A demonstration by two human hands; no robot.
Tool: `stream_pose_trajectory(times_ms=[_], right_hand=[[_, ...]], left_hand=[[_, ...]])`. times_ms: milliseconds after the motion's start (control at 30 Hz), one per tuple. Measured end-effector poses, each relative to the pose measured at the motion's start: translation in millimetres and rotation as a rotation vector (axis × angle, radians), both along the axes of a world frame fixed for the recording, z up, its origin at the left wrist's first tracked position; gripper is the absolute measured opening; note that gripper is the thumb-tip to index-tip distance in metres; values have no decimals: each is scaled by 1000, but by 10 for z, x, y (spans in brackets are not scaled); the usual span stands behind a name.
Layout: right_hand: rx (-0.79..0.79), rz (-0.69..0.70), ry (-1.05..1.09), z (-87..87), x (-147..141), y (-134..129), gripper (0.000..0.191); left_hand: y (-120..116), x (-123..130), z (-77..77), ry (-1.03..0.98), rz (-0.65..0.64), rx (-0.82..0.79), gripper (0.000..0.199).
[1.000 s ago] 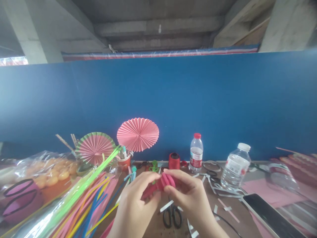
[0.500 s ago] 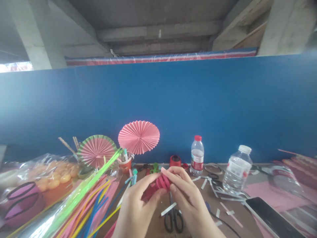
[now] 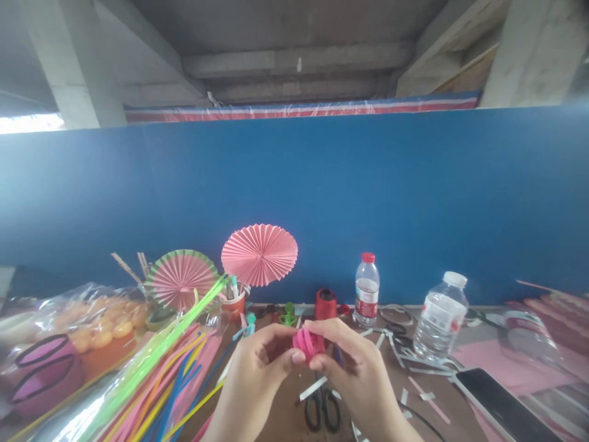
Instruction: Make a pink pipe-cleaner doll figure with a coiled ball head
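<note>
Between my two hands is a small bright pink piece of looped strips (image 3: 308,345); I cannot make out its material. My left hand (image 3: 262,368) pinches its left side between thumb and fingers. On the right, my right hand (image 3: 352,362) grips it with the thumb below and the index finger over the top. Below the piece, black-handled scissors (image 3: 323,410) lie on the brown table, a white paper strip (image 3: 313,388) beside them. My fingers hide part of the pink piece.
Colourful pipe cleaners (image 3: 179,387) spread at left near a bag of orange balls (image 3: 105,325). Pink paper fans (image 3: 260,255) stand behind. Two water bottles (image 3: 367,294), a phone (image 3: 501,402) and paper scraps are at right. A blue partition (image 3: 322,184) rises behind.
My fingers have shifted around the pink piece, and more of it shows between them. The hands are slightly farther apart. The things on the table stay where they were.
</note>
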State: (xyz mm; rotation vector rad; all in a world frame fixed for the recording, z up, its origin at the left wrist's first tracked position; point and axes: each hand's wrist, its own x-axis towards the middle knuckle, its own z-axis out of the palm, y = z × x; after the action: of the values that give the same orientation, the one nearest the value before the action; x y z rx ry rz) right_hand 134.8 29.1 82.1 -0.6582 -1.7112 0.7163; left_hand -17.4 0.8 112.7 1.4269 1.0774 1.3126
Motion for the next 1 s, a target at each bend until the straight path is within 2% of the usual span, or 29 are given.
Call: stream_pose_trajectory(times_ms=[200,333,500,733,867,1000], right_hand=[[188,27,-34,41,-1,-5,31],[227,57,-67,59,2,-8,30],[214,106,-122,69,30,-9,31],[106,59,-150,67,20,-44,31],[45,90,-163,74,23,-37,32],[71,109,-217,69,57,1,33]], left_hand=[[-2,56,-44,-171,20,-151,22],[-18,66,-60,-324,-69,-250,27],[-11,93,-23,-473,-214,-351,23],[11,53,-91,-420,-84,-297,20],[20,28,-110,-363,-81,-263,21],[18,44,-68,-324,-56,-267,24]])
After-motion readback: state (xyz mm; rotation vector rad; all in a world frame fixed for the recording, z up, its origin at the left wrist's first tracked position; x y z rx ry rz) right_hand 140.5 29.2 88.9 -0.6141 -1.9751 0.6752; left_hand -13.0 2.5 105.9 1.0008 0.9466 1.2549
